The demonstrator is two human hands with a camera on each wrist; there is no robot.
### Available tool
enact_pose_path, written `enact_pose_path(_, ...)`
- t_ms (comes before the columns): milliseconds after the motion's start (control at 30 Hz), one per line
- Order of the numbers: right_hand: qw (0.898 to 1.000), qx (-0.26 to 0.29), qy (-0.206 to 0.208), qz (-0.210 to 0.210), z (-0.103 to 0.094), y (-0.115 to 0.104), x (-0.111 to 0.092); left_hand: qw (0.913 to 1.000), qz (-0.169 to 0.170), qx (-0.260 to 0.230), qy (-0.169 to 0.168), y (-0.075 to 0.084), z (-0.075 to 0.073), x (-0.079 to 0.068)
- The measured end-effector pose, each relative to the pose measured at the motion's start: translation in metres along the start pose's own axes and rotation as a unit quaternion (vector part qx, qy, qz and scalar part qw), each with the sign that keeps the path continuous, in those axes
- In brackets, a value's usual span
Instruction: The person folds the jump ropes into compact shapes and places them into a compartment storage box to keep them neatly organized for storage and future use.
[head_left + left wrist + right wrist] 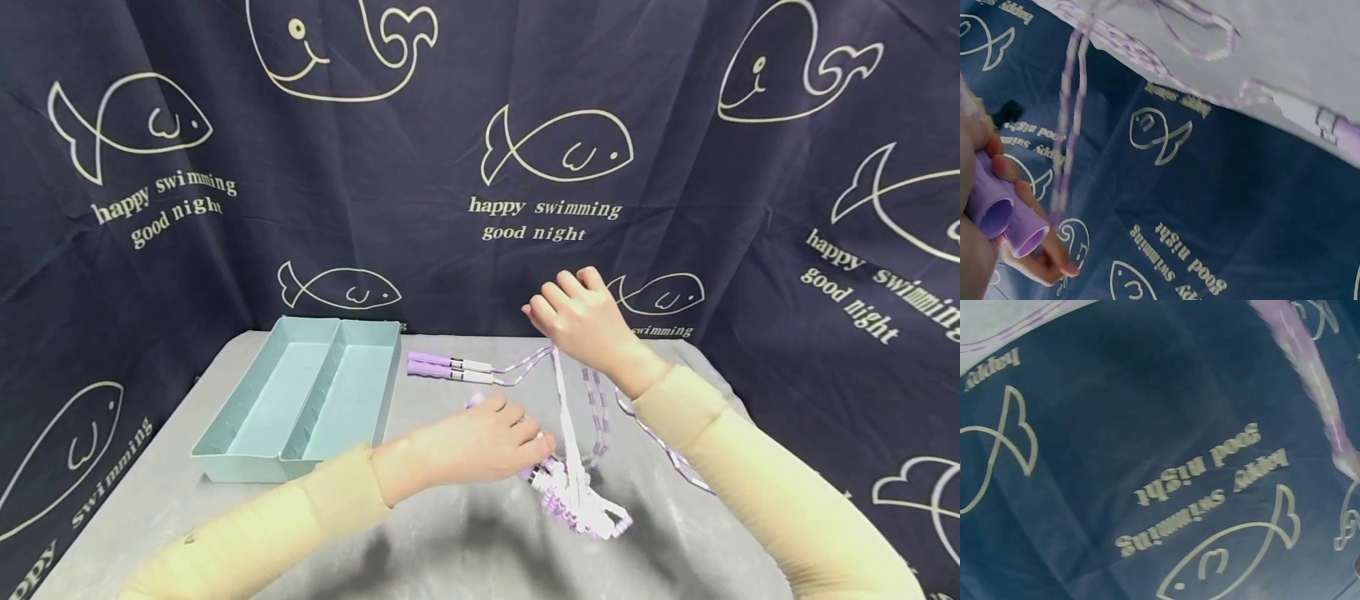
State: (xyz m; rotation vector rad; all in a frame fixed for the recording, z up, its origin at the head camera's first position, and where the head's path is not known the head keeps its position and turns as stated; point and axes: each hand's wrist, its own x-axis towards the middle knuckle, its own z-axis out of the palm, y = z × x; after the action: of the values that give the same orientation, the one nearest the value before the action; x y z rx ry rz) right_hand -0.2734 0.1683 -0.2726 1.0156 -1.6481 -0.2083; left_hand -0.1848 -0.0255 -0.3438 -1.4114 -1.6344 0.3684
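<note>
Fingers of the left hand (480, 442) curl round two purple handles (1004, 219); right hand (581, 321) pinches the beaded rope (566, 417) up above them, tray (247, 433) off left.

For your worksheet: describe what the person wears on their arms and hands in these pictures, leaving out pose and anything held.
Both arms wear long, pale beige sleeves with ribbed cuffs ending at the wrists. The left hand and right hand are bare: no gloves, rings or watch show. No markings or cables appear on the sleeves.

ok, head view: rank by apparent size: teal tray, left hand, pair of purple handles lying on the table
1. Teal tray, clearly largest.
2. Left hand, though nearer the camera.
3. Pair of purple handles, smallest.
</note>
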Motion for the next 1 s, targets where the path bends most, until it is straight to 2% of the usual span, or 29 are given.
enact_pose_path(100, 1.0, -0.004, -0.016, 0.017, 0.009, 0.005, -0.011, 0.9997, 0.008, -0.022, 0.005, 0.003, -0.006, 0.001)
enact_pose_path(200, 0.999, -0.007, -0.038, 0.031, 0.018, 0.009, -0.024, 0.9968, -0.007, -0.079, -0.013, 0.004, -0.014, 0.003)
enact_pose_path(300, 0.998, -0.011, -0.053, 0.039, 0.024, 0.009, -0.039, 0.9875, -0.053, -0.143, -0.04, 0.002, -0.02, 0.004)
enact_pose_path(367, 0.997, -0.011, -0.058, 0.039, 0.028, 0.008, -0.046, 0.9781, -0.095, -0.18, -0.044, 0.0, -0.023, 0.003)
enact_pose_path(467, 0.997, -0.011, -0.062, 0.036, 0.032, 0.005, -0.055, 0.9649, -0.143, -0.22, -0.01, -0.003, -0.025, 0.001)
enact_pose_path(567, 0.997, -0.008, -0.073, 0.038, 0.034, 0.002, -0.063, 0.9549, -0.169, -0.242, 0.036, -0.006, -0.026, -0.002)
enact_pose_path(633, 0.995, -0.008, -0.085, 0.043, 0.034, 0.0, -0.068, 0.9503, -0.185, -0.244, 0.054, -0.008, -0.026, -0.003)
enact_pose_path(867, 0.992, -0.015, -0.117, 0.055, 0.033, -0.006, -0.083, 0.9343, -0.233, -0.25, 0.1, -0.014, -0.02, -0.016)
enact_pose_path(1000, 0.99, -0.01, -0.132, 0.052, 0.034, -0.01, -0.086, 0.9264, -0.261, -0.247, 0.113, -0.016, -0.017, -0.023)
